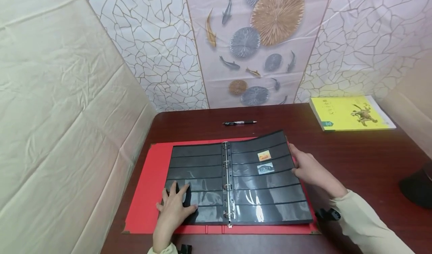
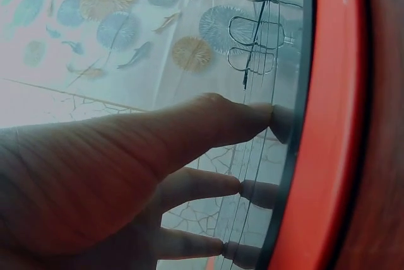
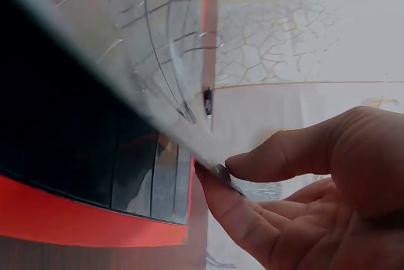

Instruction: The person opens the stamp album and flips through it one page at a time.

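Album: a ring-bound stamp album (image 1: 236,179) lies open and flat on the dark wooden bench (image 1: 364,156), near the front edge, its red cover (image 1: 145,194) spread beneath the black pocket pages.
Left hand: the left hand (image 1: 175,209) lies palm down with fingers straight and spread on the lower left page (image 1: 195,171); it grips nothing. Judged purpose: to weigh that side down so the album does not shift.
Right hand: the right hand (image 1: 308,169) pinches the outer edge of the right page (image 1: 266,179) between thumb and fingers; the right wrist view shows the sheet's edge caught at the fingertips (image 3: 218,172). That edge is lifted slightly off the cover, a hold that suits turning the leaf.
Stamps: two stamps (image 1: 264,161) sit in the upper pockets of the right page, one above the other.
Binding: metal rings (image 1: 227,183) run down the spine between the pages.
Surroundings: a pen (image 1: 239,123) lies behind the album, apart from it; a yellow book (image 1: 351,113) rests at the far right corner.
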`<state>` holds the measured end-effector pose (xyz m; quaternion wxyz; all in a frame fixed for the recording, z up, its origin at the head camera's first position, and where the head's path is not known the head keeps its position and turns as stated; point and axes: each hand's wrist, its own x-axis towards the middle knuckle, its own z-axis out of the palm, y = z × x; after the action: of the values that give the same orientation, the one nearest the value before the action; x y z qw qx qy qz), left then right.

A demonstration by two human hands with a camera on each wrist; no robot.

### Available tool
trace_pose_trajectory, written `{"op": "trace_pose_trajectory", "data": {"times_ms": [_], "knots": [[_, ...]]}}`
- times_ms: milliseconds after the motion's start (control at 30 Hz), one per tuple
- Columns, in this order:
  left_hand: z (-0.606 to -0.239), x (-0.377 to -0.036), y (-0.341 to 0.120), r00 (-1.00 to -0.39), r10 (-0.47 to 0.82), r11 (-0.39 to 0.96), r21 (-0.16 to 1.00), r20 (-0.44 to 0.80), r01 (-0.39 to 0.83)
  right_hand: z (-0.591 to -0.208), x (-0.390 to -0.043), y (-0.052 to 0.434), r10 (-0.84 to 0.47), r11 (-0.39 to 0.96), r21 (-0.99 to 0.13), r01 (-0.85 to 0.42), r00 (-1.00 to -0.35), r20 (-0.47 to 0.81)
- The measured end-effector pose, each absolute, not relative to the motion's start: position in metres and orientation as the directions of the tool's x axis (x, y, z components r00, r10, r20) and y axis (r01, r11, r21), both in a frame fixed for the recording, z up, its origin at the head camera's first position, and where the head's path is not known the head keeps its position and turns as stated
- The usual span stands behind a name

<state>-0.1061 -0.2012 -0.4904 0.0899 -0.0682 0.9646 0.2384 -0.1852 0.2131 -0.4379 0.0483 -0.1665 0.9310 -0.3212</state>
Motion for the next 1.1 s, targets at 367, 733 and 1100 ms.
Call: {"op": "trace_pose_trajectory", "data": {"times_ms": [367,733,1100], "knots": [[-0.493,-0.107,-0.199,-0.971,-0.107,0.873,0.448,-0.212,-0.194,-0.421,-0.161,0.221,-0.368,0.638,-0.736,-0.225,-0.929,-0.035],[-0.490,-0.107,-0.198,-0.970,-0.113,0.865,0.458,-0.216,-0.203,-0.392,-0.149,0.211,-0.358,0.561,-0.805,-0.195,-0.934,-0.023],[-0.488,-0.107,-0.197,-0.971,-0.117,0.853,0.479,-0.210,-0.206,-0.368,-0.148,0.188,-0.304,0.549,-0.812,-0.197,-0.952,0.025]]}}
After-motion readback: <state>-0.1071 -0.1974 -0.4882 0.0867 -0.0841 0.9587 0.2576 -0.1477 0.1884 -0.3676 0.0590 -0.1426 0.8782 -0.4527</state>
